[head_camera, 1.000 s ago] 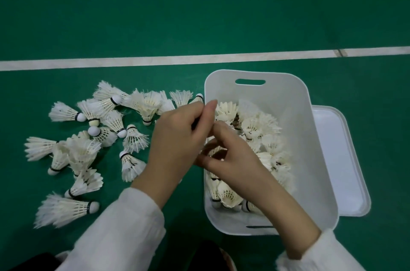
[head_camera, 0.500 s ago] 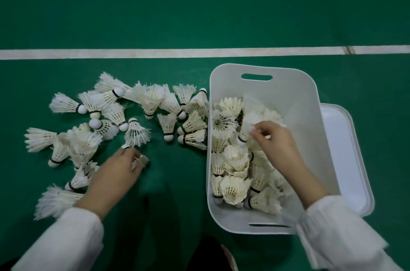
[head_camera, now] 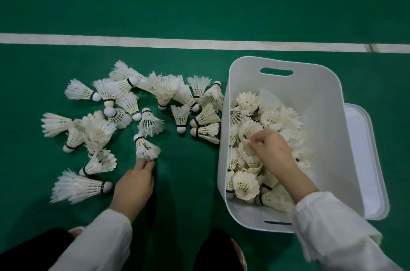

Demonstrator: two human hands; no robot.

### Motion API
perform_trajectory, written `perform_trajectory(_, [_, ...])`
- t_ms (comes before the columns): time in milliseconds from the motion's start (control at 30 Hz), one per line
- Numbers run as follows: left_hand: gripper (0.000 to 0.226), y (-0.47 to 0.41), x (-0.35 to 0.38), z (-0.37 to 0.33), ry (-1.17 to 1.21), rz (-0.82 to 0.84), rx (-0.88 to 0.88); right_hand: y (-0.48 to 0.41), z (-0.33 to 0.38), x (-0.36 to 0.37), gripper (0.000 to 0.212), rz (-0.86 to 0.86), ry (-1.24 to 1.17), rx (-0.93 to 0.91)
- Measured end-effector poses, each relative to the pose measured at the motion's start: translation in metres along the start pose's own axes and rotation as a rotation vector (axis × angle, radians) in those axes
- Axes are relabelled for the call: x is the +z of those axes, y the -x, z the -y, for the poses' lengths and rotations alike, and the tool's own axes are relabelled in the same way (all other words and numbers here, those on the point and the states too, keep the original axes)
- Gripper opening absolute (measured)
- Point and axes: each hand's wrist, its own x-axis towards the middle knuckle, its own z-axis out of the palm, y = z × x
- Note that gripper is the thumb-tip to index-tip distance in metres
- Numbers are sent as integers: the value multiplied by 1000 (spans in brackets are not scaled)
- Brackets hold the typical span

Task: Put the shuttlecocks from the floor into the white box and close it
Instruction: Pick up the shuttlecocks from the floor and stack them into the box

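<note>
Many shuttlecocks [head_camera: 179, 118] on green floor [head_camera: 199, 4], white line [head_camera: 177, 43]; left grip [head_camera: 135, 184] pinches one, right grip [head_camera: 273, 148] another in box [head_camera: 321, 97].

Nothing legible on my feed.

Shuttlecocks [head_camera: 180, 118] on the floor [head_camera: 199, 4]: a dark band above each cork, no lettering I can make out.

Those in the box [head_camera: 321, 102]: a few dark specks among the feathers, too small to read.

Box walls and lid [head_camera: 363, 148]: plain white.

Floor: one white line [head_camera: 177, 43] across the green, the only marking I can log.
</note>
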Motion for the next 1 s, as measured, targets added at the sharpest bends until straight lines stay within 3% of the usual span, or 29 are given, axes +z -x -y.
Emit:
perform_trajectory(167, [59,1,13,8,-121,4,-5,5,8,0,24,5,144,-38])
perform_trajectory(300, [68,-5,15,15,-93,-123,35,32,30,-21,31,-26,28,-63])
perform_trajectory(400, [73,-8,10,15,36,-158,40,57,64,-29,24,-128,-85,-201])
perform_trajectory(467, [65,-6,1,12,95,-238,69,66,89,-22,19,-132,-102,-328])
perform_trajectory(633, [37,-5,-13,26,183,-383,134,50,135,25,19,60,32,-557])
perform_trajectory(767, [6,1,-25,38,276,-510,99,17,159,70,30,197,242,-578])
perform_trajectory(867, [13,15,-36,43,293,-570,35,-8,173,96,51,307,462,-478])
perform_trajectory(1000, [16,35,-42,40,454,-460,-15,-31,182,125,59,388,650,-408])
